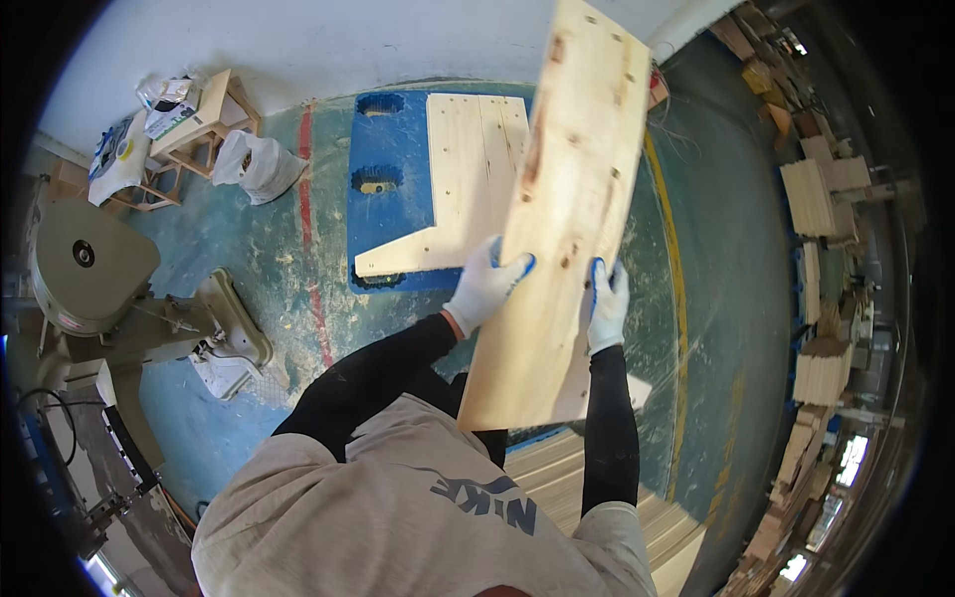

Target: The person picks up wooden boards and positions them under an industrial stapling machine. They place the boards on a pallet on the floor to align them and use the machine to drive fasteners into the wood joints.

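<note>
A long pale wooden board (567, 209) with dark knots and small holes is held up in front of me, tilted. My left hand (487, 284), in a white and blue work glove, grips its left edge with the thumb on the face. On the opposite edge my right hand (608, 303), gloved alike, is closed round the board. Behind it, several wooden panels (468, 164) lie on a blue pallet (388, 221), partly hidden by the raised board.
A stack of boards (582, 488) stands close by at the lower right. At left are a grey-green machine (95, 264), a white sack (259, 167) and a small wooden table (204, 114). Stacked wood (821, 368) lines the far right. Red line (305, 199) and yellow line (668, 239) mark the floor.
</note>
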Demonstrator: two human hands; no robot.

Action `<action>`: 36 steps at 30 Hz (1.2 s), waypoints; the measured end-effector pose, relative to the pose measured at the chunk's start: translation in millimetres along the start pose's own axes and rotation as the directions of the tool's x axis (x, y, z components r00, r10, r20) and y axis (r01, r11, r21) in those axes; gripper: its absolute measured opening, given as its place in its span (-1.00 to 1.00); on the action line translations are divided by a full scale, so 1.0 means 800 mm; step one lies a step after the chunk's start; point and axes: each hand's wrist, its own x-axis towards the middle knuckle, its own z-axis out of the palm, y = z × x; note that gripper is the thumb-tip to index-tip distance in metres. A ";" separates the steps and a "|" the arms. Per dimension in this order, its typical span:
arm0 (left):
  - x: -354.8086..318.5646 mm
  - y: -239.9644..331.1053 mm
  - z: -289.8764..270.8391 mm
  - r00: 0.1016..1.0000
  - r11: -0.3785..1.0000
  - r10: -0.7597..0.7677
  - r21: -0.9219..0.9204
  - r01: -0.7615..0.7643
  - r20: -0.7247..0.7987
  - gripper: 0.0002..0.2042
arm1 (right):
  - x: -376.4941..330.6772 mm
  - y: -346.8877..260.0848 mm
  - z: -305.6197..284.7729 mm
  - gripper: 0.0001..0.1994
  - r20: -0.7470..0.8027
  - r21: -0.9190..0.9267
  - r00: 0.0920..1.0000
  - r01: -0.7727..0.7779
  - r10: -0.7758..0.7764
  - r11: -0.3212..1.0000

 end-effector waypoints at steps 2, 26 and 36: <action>0.059 -0.001 0.023 0.996 0.991 -0.087 0.106 0.085 0.014 -0.71 | 0.068 0.010 -0.007 -0.64 -0.067 0.156 0.996 -0.048 0.059 0.987; 0.377 -0.656 -0.034 0.771 0.658 -0.478 0.411 0.631 -0.420 -0.49 | 0.562 0.639 0.161 -0.78 0.106 -0.136 0.966 -0.221 0.236 0.966; 0.422 -0.738 -0.076 0.764 0.647 -0.449 0.421 0.636 -0.463 -0.48 | 0.592 0.735 0.214 -0.75 0.097 -0.053 0.957 -0.270 0.274 0.961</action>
